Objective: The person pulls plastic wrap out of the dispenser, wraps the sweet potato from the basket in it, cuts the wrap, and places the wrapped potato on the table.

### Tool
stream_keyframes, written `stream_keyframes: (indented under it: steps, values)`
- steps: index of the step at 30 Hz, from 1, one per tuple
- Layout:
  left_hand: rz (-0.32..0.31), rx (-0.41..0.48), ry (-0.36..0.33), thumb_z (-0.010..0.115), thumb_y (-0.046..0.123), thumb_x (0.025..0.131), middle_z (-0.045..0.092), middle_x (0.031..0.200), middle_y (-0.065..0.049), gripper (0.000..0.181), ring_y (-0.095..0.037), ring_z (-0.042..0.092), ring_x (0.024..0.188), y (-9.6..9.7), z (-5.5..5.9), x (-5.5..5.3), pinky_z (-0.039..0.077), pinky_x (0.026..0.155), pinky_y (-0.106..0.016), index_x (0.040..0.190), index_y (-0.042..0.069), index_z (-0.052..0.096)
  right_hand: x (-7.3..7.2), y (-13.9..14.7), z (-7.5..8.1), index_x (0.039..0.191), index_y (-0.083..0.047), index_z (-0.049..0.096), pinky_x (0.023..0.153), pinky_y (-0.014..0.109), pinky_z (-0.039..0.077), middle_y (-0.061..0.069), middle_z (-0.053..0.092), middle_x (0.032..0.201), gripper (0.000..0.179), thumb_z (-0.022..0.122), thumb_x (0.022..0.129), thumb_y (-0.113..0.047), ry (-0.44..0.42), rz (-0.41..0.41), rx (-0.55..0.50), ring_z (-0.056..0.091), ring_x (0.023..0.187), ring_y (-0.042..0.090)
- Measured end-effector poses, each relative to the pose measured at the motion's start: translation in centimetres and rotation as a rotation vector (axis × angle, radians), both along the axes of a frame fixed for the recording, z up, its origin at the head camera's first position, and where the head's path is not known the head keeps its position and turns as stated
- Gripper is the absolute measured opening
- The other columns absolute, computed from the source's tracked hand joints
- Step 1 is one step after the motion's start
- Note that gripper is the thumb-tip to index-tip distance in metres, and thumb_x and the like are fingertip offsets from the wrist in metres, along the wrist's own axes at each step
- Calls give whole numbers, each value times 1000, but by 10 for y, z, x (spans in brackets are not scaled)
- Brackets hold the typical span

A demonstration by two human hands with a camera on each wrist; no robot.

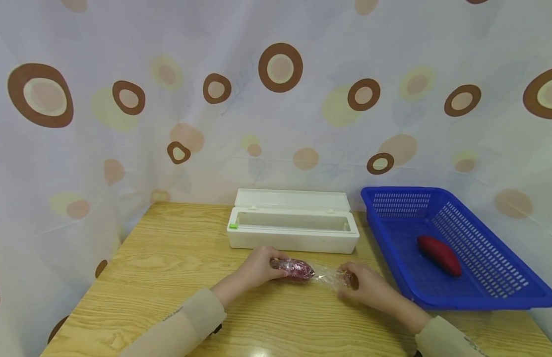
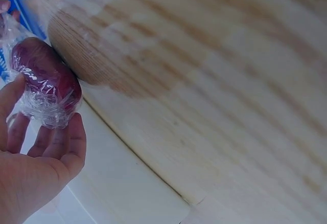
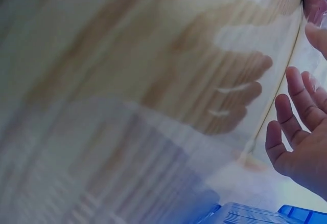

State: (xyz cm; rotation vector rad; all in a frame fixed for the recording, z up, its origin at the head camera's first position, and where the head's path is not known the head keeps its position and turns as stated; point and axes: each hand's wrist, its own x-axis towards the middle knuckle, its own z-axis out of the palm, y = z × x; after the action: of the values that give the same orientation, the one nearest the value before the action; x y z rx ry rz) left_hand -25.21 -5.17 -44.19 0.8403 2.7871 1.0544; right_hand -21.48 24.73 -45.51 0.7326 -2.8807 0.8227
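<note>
A dark red sweet potato (image 1: 298,269) wrapped in clear cling film lies over the wooden table. My left hand (image 1: 263,267) grips its left end, thumb on the near side and fingers round the far side. In the left wrist view, the wrapped sweet potato (image 2: 46,75) shows bunched film by the fingertips. A loose tail of cling film (image 1: 327,277) stretches from the right end to my right hand (image 1: 367,287), whose thumb and fingers pinch it. In the right wrist view, my right hand (image 3: 306,132) has bent fingers, and its hold is partly out of frame.
Behind the hands stands a long white cling film box (image 1: 293,241), lid raised, with a green slider (image 1: 233,226) at its left. A blue plastic basket (image 1: 392,248) at the right holds another red sweet potato (image 1: 439,255). A patterned curtain (image 1: 240,124) hangs behind the table (image 1: 177,248).
</note>
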Motion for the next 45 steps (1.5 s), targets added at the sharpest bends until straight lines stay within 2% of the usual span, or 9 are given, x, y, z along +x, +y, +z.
stream_keyframes:
  steps: [4,9,19,28,32,38,45]
  values:
    - [-2,1,5,78,26,77,69,103,-2,35,-8,56,85,0,0,1,47,71,-20,107,11,71,-1,0,3,88,-12,61,59,20,40,-8,53,73,23,78,73,-16,21,-1,-2,46,67,3]
    - [0,-1,8,78,25,77,69,103,-3,34,-8,57,86,0,0,0,48,72,-22,107,10,71,-2,-3,8,82,-13,64,60,22,44,-9,56,74,15,75,74,-8,76,-7,4,49,70,3]
    - [-5,5,12,78,25,77,69,102,-4,34,-9,56,84,0,0,0,47,71,-22,107,10,71,-4,-10,14,74,-14,64,61,24,44,-6,56,71,16,72,74,-1,200,-42,-2,51,69,10]
    - [-6,3,18,78,25,77,69,103,-3,33,-12,59,92,0,0,-1,49,78,-26,106,10,72,-8,-22,23,72,-16,60,61,26,45,-6,57,70,20,73,75,-1,291,-53,-26,55,68,13]
    - [-5,4,13,78,25,77,69,102,-3,33,-12,59,92,0,-1,-1,49,78,-26,106,10,72,-9,-29,30,73,-17,60,61,26,44,-4,59,71,19,74,76,-4,280,-63,-12,57,69,16]
    - [-3,2,12,78,25,78,68,105,-4,33,-12,59,93,0,0,-1,49,79,-26,107,10,71,-11,-40,39,77,-16,64,63,26,45,-4,61,75,12,72,80,-8,208,-67,10,58,73,17]
    - [-2,5,2,78,24,78,68,104,-4,33,-12,59,92,0,0,0,50,77,-25,107,10,71,-15,-53,42,78,-11,67,67,27,49,-3,62,76,9,70,79,-2,192,-4,-16,58,75,18]
